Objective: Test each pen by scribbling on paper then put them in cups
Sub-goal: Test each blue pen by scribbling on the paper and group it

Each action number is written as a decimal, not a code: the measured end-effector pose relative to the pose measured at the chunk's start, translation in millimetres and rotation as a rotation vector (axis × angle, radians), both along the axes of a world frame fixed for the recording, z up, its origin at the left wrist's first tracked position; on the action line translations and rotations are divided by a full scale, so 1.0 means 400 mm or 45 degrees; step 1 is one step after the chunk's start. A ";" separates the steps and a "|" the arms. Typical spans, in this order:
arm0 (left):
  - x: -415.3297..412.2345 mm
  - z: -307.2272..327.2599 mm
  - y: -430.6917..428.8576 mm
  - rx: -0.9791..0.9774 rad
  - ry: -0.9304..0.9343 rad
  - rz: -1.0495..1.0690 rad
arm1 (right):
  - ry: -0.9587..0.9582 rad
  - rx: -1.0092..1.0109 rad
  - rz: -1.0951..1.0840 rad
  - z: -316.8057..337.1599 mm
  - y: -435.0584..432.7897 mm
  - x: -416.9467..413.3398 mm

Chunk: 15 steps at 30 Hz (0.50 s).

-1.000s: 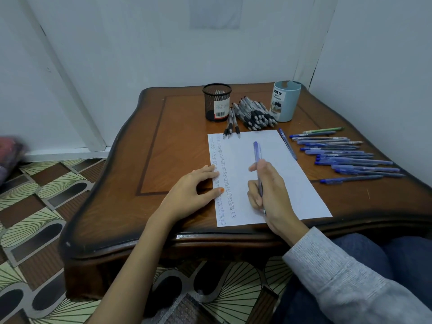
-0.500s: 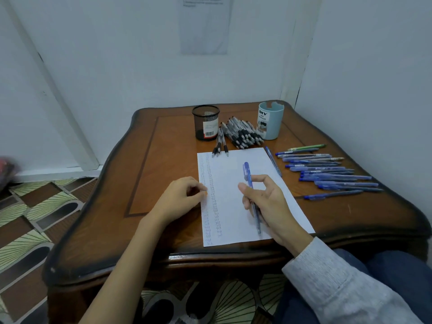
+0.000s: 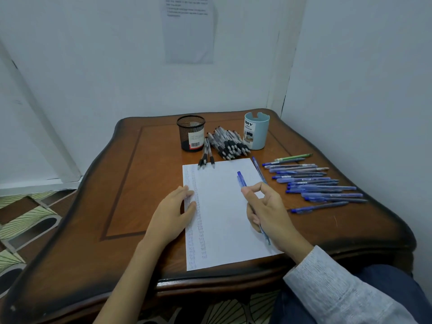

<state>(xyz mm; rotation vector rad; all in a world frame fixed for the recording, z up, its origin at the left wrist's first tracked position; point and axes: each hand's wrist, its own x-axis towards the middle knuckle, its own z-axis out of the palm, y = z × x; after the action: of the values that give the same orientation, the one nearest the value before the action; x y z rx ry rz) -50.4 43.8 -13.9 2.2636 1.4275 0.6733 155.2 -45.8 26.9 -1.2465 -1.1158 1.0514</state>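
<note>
A white sheet of paper [image 3: 222,213] lies on the wooden table [image 3: 131,183], with columns of scribbles down its left side. My left hand [image 3: 173,213] rests on the sheet's left edge, fingers relaxed. My right hand [image 3: 266,213] grips a blue pen [image 3: 242,180] above the sheet's right side, its capped end pointing away from me and its tip near my wrist. A black mesh cup [image 3: 191,133] and a light blue cup [image 3: 256,130] stand at the back. Between them lies a pile of black pens [image 3: 228,142]. Several blue pens [image 3: 313,183] lie spread at the right.
Three black pens [image 3: 205,157] lie at the sheet's top edge. One blue pen [image 3: 258,168] lies along its right edge. A green pen [image 3: 293,157] tops the blue spread. Walls close in behind and to the right. Patterned floor [image 3: 30,213] shows at the left.
My head has tilted up, so the table sits lower in view. My right hand has shifted right with the pen and loosened its fingers. My left hand stayed on the paper's left edge.
</note>
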 end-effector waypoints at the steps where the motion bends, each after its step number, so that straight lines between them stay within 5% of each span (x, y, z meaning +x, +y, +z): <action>1: 0.000 0.000 0.001 -0.001 0.000 -0.001 | -0.021 -0.007 -0.016 -0.002 0.006 0.005; 8: 0.000 -0.003 0.011 -0.031 -0.034 -0.004 | -0.146 -0.183 -0.146 0.020 0.097 0.087; 15: -0.007 -0.009 0.026 -0.019 -0.091 -0.004 | -0.697 -0.147 -0.424 0.020 0.227 0.168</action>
<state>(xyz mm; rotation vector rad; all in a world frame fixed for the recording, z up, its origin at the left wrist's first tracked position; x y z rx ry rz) -53.1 54.1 -17.7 2.2069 1.3907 0.7324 222.3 45.1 35.0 -1.8073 -1.2021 0.5366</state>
